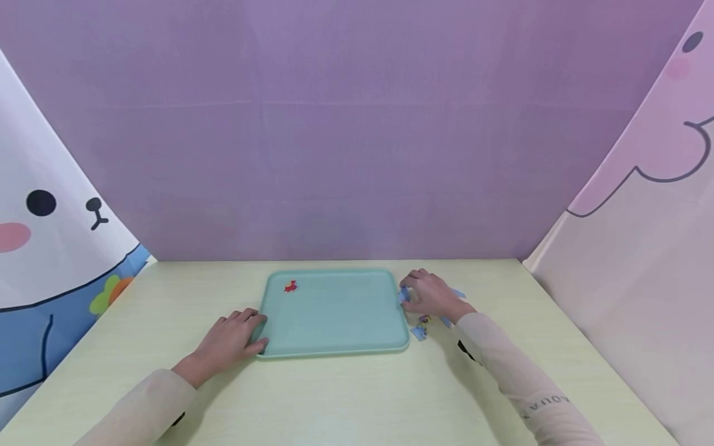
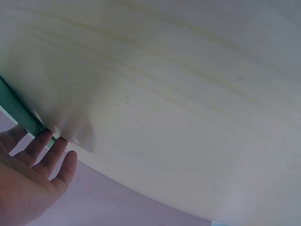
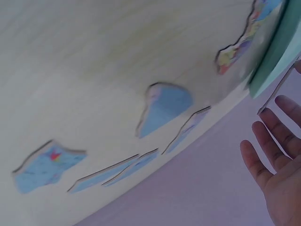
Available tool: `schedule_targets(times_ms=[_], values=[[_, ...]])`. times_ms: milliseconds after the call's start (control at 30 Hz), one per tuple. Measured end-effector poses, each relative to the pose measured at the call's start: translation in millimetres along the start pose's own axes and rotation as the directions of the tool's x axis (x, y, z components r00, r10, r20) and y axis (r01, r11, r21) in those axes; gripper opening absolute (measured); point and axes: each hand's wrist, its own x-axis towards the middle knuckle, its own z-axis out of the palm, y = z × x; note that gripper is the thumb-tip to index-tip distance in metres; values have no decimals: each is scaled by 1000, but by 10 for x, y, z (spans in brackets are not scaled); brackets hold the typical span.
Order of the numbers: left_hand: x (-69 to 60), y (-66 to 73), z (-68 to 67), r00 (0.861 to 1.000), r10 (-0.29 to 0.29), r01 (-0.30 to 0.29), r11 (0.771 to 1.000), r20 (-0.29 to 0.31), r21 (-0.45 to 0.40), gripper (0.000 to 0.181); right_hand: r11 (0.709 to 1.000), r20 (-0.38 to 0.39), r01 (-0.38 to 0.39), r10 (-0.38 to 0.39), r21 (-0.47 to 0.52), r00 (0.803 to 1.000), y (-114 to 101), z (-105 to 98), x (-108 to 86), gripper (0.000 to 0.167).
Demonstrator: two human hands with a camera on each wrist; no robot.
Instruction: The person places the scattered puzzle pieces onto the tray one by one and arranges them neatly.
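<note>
A light green tray (image 1: 334,316) lies on the table. My left hand (image 1: 231,344) rests at its left edge, with thumb by the near corner; in the left wrist view its loosely extended fingers (image 2: 63,165) touch the tray's rim. Just beyond the tray's right edge, my right hand (image 1: 432,294) pinches a blue puzzle piece (image 1: 404,295). That piece shows edge-on in the right wrist view. On the tray, toward the far left, sits a small red and yellow piece (image 1: 290,286).
Several flat pieces lie right of the tray, among them a blue one (image 1: 419,333), a multicoloured one (image 1: 425,319) and one partly hidden by the right hand (image 1: 458,293). A purple curtain (image 1: 334,155) stands behind the table, with printed cloth on both sides.
</note>
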Motion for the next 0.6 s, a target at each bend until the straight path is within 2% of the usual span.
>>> schedule_targets(times_ms=[367,600], values=[[0,-14,22,1000,-4,4,1000,2,-7,47,998,20,46,-45,-34,999,-246,59,180,39],[3,-26,36,1000,-10,10,1000,6,3,47,997,32,77,-77,2,997,-385,118,297,41]])
